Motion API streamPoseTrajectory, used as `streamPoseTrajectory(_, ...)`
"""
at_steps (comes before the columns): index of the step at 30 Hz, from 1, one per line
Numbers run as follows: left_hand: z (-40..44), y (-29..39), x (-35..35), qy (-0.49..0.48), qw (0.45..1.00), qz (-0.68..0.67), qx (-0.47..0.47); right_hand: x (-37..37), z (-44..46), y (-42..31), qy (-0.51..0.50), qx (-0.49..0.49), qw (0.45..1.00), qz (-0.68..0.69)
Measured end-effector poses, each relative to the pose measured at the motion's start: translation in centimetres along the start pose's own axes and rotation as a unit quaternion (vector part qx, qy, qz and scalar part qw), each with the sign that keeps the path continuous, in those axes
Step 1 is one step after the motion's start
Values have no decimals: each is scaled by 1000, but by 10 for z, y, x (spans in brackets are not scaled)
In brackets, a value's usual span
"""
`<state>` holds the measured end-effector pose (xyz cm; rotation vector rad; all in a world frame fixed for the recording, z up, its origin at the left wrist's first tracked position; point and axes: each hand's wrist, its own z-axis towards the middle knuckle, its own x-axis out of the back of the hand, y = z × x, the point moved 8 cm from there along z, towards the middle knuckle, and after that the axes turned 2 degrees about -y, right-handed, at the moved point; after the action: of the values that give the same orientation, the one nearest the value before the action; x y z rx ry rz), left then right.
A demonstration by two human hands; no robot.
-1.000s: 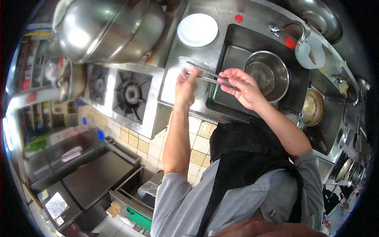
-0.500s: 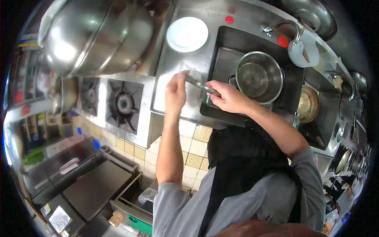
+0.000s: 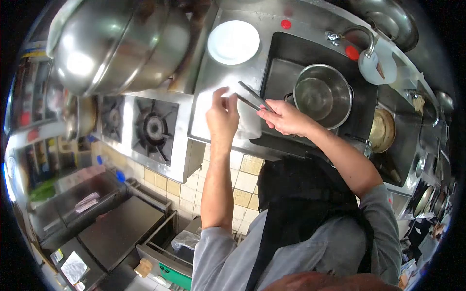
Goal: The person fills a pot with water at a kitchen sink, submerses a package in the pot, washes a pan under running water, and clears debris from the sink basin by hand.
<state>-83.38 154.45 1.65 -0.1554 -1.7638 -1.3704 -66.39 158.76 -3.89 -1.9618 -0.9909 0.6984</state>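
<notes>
The pot (image 3: 342,112) stands upright in the sink (image 3: 286,65), its open mouth facing up and a loop handle showing at each side. Left of the pot, the right hand (image 3: 287,118) is closed around the tongs (image 3: 253,97), fingers and thumb clamped on them near the joined end. The tongs are raised and tilted, their two arms spread, with the free ends pointing away from the pot.

Farther left of the pot, the left hand (image 3: 223,119) is lifted with thumb and forefinger parted. It is beside the free ends of the tongs; whether it touches them I cannot tell. The two hands are apart from each other, with the tongs reaching across the gap between them.

Below the hands, left of the pot, a pale, see-through thing (image 3: 250,128) lies on the bench (image 3: 218,76); it is too blurred to tell what it is. A white plate (image 3: 234,42) lies on the bench, left of the pot and farther from the person. Beyond the pot and to its right are the tap (image 3: 333,36) and a white bowl (image 3: 374,72). A pan (image 3: 382,131) sits right of the pot. The burner (image 3: 155,127) is well to the pot's left.
</notes>
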Motion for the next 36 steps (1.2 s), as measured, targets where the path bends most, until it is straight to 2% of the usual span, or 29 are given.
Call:
streamPoseTrajectory(4, -1, -12, -7, 31, 998, -50, -25, 0, -2, 2, 15, -18, 1000, 7)
streamPoseTrajectory(6, -16, -22, -9, 90, 985, -145, -15, -1, -4, 2, 14, -21, 1000, 13)
streamPoseTrajectory(8, -52, -39, -57, -4, 991, -135, 13, 8, -4, 9, 34, -10, 997, 64)
streamPoseTrajectory(10, -80, -36, -106, -63, 983, 70, -160, 33, -15, 24, 105, -25, 988, 109)
streamPoseTrajectory(11, -92, -46, -124, -76, 970, 136, -188, 50, -29, 35, 133, -30, 982, 129)
streamPoseTrajectory(14, -91, -29, -134, -90, 962, 131, -222, 106, -97, 65, 254, -41, 953, 162)
streamPoseTrajectory(16, -78, -13, -150, -95, 956, 110, -256, 128, -142, 91, 291, -20, 936, 197)
streamPoseTrajectory(18, -59, -20, -184, -221, 959, 61, -167, 134, -172, 107, 328, 8, 916, 230)
streamPoseTrajectory(19, -47, -35, -210, -269, 955, 94, -88, 132, -187, 115, 361, 7, 905, 226)
streamPoseTrajectory(20, -40, -46, -236, -273, 953, 94, -90, 129, -199, 122, 389, 7, 894, 222)
streamPoseTrajectory(21, -35, -80, -271, -331, 932, 148, -9, 123, -207, 129, 396, 28, 884, 246)
streamPoseTrajectory(22, -34, -111, -292, -382, 899, 200, 74, 117, -217, 132, 417, 5, 882, 219)
streamPoseTrajectory(23, -34, -117, -298, -378, 900, 203, 75, 114, -227, 138, 440, 17, 878, 189)
streamPoseTrajectory(24, -40, -121, -307, -394, 885, 230, 92, 112, -239, 142, 458, -14, 874, 162)
streamPoseTrajectory(26, -42, -148, -334, -414, 866, 258, 108, 114, -266, 161, 485, -22, 859, 163)
streamPoseTrajectory(28, -31, -149, -363, -307, 875, 355, -115, 116, -291, 190, 523, -31, 830, 189)
streamPoseTrajectory(30, -12, -167, -396, -346, 862, 349, -121, 112, -306, 203, 552, -84, 801, 218)
streamPoseTrajectory(32, 9, -175, -423, -382, 849, 341, -127, 108, -316, 226, 562, -90, 792, 222)
streamPoseTrajectory(34, 14, -178, -442, -470, 750, 436, -163, 107, -315, 230, 551, -127, 796, 215)
streamPoseTrajectory(36, 10, -157, -427, -455, 750, 450, -168, 111, -310, 229, 533, -109, 815, 201)
